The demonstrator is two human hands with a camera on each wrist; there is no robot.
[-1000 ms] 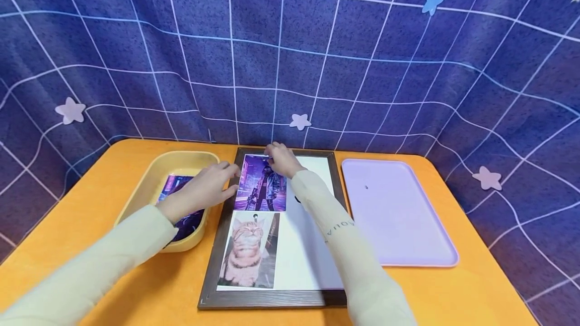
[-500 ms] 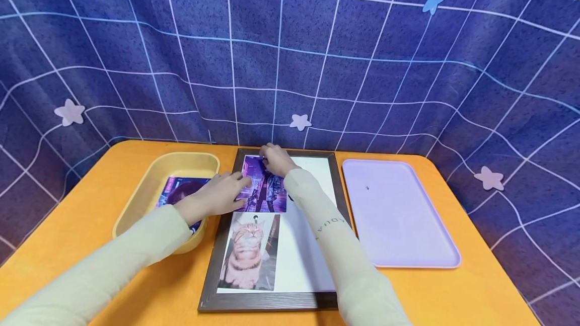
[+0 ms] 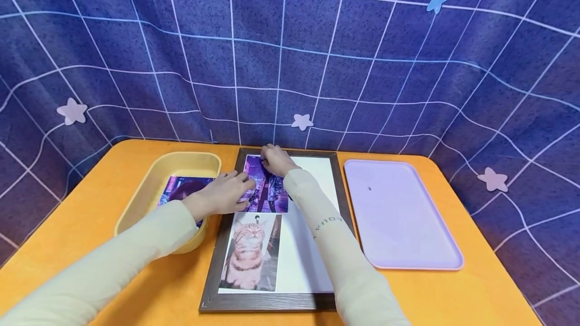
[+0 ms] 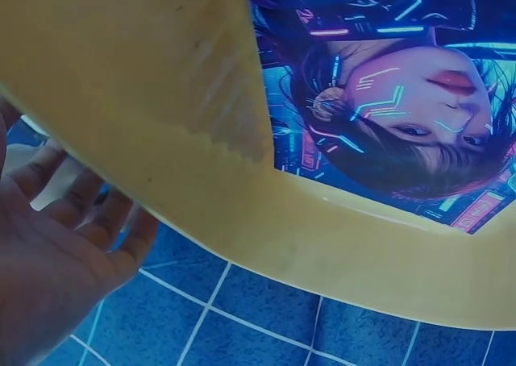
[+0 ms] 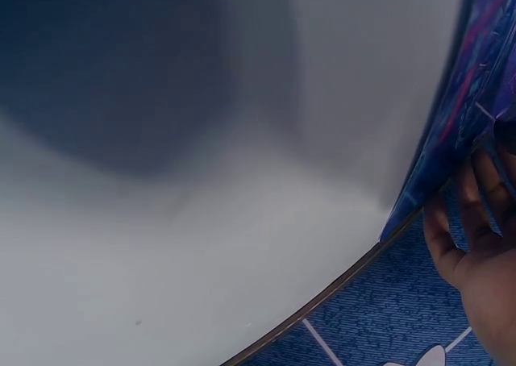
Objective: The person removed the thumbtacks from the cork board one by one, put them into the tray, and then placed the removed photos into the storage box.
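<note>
My right hand (image 3: pixel 277 160) is at the upper edge of a purple picture print (image 3: pixel 267 192) of a standing figure. Its curled fingers hold a small dark pin (image 5: pixel 505 132) against the print, partly hidden. My left hand (image 3: pixel 226 192) rests across the print's left edge with relaxed fingers, touching it. The print lies on a white board (image 3: pixel 303 255) with a dark frame (image 3: pixel 272 302). Below it, a cat photo (image 3: pixel 248 255) lies on the board, with a small dark pin (image 3: pixel 257 219) at its top.
A yellow bin (image 3: pixel 136 205) with another neon print (image 3: pixel 183 187) inside stands left of the frame. A lilac tray (image 3: pixel 403 220) with a tiny dark thing (image 3: pixel 369 188) lies to the right. A blue curtain (image 3: pixel 254 64) hangs behind the orange table (image 3: pixel 480 291).
My left hand has moved right, from beside the frame onto the print's left part. My right hand has shifted slightly left along the print's top edge.
</note>
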